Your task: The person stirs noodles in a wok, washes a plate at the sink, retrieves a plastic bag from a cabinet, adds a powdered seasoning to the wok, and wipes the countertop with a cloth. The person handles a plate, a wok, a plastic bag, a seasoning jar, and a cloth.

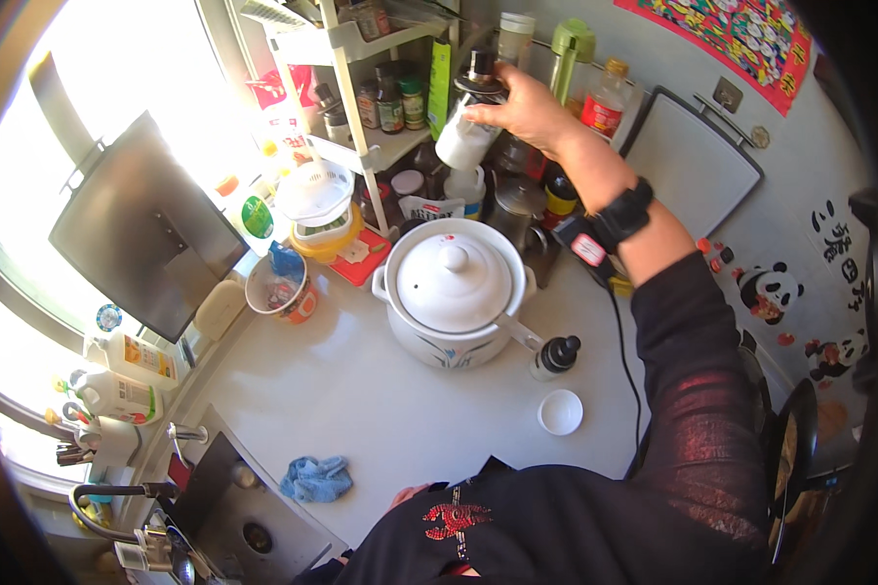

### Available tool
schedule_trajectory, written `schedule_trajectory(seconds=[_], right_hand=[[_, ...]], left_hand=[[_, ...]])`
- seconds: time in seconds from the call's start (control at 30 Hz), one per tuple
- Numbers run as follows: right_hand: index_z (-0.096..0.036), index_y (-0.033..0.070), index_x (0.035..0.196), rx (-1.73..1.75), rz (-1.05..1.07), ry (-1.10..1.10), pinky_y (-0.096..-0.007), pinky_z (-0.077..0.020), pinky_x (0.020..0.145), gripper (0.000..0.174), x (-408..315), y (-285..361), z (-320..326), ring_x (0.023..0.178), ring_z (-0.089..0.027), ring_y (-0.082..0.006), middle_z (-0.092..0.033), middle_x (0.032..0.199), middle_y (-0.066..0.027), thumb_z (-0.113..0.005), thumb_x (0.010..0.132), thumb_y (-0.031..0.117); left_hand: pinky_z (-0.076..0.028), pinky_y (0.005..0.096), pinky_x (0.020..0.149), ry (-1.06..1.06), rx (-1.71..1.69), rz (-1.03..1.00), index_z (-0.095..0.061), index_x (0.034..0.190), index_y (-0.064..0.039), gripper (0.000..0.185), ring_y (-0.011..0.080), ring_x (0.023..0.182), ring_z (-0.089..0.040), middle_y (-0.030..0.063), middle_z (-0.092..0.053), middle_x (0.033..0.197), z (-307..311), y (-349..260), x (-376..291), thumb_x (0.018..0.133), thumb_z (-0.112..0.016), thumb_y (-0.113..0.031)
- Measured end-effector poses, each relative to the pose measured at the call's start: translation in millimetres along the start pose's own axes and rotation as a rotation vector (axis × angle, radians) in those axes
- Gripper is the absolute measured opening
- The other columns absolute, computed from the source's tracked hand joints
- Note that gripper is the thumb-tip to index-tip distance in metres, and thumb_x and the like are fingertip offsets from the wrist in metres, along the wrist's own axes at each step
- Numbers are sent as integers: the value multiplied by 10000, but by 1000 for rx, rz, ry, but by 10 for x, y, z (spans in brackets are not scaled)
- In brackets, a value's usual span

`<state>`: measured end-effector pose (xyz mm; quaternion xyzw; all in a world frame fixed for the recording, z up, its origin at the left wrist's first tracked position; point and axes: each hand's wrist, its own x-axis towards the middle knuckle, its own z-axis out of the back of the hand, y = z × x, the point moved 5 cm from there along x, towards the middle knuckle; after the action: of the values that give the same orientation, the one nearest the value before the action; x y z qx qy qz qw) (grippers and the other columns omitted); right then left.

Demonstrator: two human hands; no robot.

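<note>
My right hand grips a clear seasoning jar by its black top, raised at the shelf rack. White granules fill its lower part, and it tilts slightly. Only a sliver of my left hand shows beside my body; its fingers are hidden. Before me on the counter stands a white lidded ceramic pot, a handle of some utensil sticking out at its right side. Right of the pot is a small bottle with a black top. A small white bowl sits nearer to me.
A white shelf rack holds spice bottles. Beside the pot stand a metal kettle and a paper tub. A blue cloth lies by the sink. A black cable hangs from my wrist device. A cutting board leans against the wall.
</note>
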<state>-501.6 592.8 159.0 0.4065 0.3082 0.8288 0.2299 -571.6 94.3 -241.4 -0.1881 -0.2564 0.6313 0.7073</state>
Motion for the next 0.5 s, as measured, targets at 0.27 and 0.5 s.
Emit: schedule_trajectory(seconds=[0.27, 0.5], right_hand=[[-544, 44, 1147, -164, 37, -191, -365, -479, 873, 581, 789, -693, -580, 1000, -624, -321, -653, 1053, -162, -784, 674, 282], [-517, 46, 1201, -333, 15, -112, -387, -486, 880, 649, 1199, -1004, -974, 1007, -610, -344, -641, 1069, -188, -772, 665, 308]], left_hand=[[-404, 332, 940, -10, 66, 50, -651, 1116, -137, 318, 163, 1025, -604, 6, -667, 1096, 97, 61, 258, 828, -605, -263], [-407, 329, 939, -10, 71, 85, -650, 1118, -132, 315, 163, 1023, -605, 11, -666, 1097, 87, 135, 352, 832, -606, -257]])
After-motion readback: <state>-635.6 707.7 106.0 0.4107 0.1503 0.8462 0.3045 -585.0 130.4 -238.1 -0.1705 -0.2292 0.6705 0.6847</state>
